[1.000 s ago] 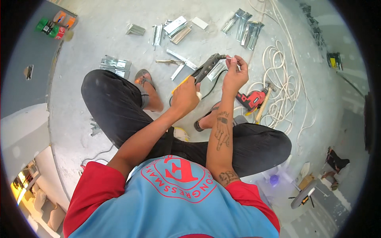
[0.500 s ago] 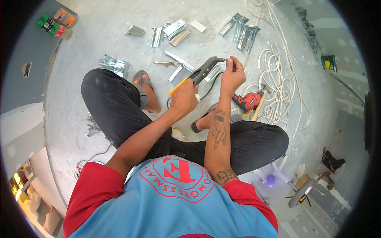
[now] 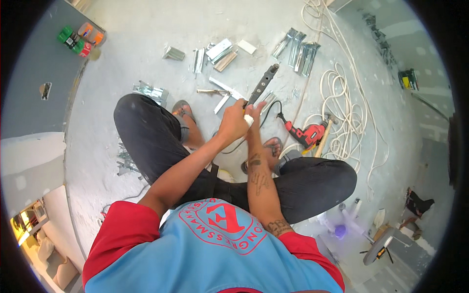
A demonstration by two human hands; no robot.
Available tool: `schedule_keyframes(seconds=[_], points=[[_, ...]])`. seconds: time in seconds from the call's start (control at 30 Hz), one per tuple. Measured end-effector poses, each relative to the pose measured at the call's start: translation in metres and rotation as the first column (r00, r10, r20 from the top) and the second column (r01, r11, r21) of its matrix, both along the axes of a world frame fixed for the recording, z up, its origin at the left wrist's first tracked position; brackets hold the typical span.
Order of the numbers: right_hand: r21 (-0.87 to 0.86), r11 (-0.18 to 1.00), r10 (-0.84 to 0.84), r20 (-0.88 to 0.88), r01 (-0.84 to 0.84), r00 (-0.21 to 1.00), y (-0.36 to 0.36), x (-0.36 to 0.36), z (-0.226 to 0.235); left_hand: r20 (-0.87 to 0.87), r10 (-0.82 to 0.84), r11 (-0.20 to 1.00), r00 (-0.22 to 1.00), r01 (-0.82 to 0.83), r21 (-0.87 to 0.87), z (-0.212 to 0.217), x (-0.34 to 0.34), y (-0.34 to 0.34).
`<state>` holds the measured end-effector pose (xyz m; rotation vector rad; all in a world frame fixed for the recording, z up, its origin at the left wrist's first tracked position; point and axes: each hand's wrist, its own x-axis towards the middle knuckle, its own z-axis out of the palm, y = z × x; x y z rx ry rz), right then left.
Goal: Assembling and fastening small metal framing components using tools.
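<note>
A hand riveter (image 3: 264, 84) with a dark metal head points up and away from me over the floor. My left hand (image 3: 232, 122) is closed around its handle end, with a white wrap on the thumb. My right hand (image 3: 255, 116) is right beside the left one at the handles. Its fingers are blurred and partly hidden, so their grip on the riveter is unclear. Beyond my hands, joined metal strips (image 3: 227, 89) lie on the floor with a plier-like tool (image 3: 211, 91) at one end.
To the right lie a red power drill (image 3: 307, 135), a wooden-handled hammer (image 3: 323, 141) and coiled white cable (image 3: 344, 105). Cut metal channel pieces (image 3: 305, 57) are scattered farther off, some (image 3: 151, 92) by my left knee. Bottles (image 3: 73, 40) stand by the left wall.
My right hand has come down from the riveter's nose to beside my left hand. The riveter now points more steeply away. The view has shifted slightly.
</note>
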<state>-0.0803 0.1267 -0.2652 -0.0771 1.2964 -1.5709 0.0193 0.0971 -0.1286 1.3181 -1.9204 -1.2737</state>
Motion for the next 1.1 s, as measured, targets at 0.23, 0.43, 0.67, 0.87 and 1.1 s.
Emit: schedule_keyframes(seconds=[0.23,0.43,0.67,0.87,1.1], points=[[0.008,1.0,0.022,-0.398,-0.021,0.917,0.008,-0.005,0.032,-0.064,-0.071,0.995,0.995,0.067,-0.073,0.047,0.01,-0.001],[-0.429,0.903,0.263,0.513,-0.021,0.817,0.002,-0.032,0.054,-0.196,-0.187,0.94,0.963,0.233,0.25,0.056,0.009,-0.027],[-0.381,0.924,0.165,0.347,-0.022,0.923,0.008,-0.036,0.044,0.296,0.022,0.987,0.955,0.026,-0.157,-0.058,-0.007,-0.007],[0.112,0.949,0.3,-0.028,-0.295,0.954,-0.005,-0.006,-0.001,0.272,0.064,0.867,0.96,-0.188,0.461,-0.187,0.012,0.047],[0.438,0.761,0.576,-0.115,-0.479,0.81,-0.042,0.025,-0.02,0.083,0.323,0.694,0.943,-0.295,0.657,-0.264,0.014,0.06]])
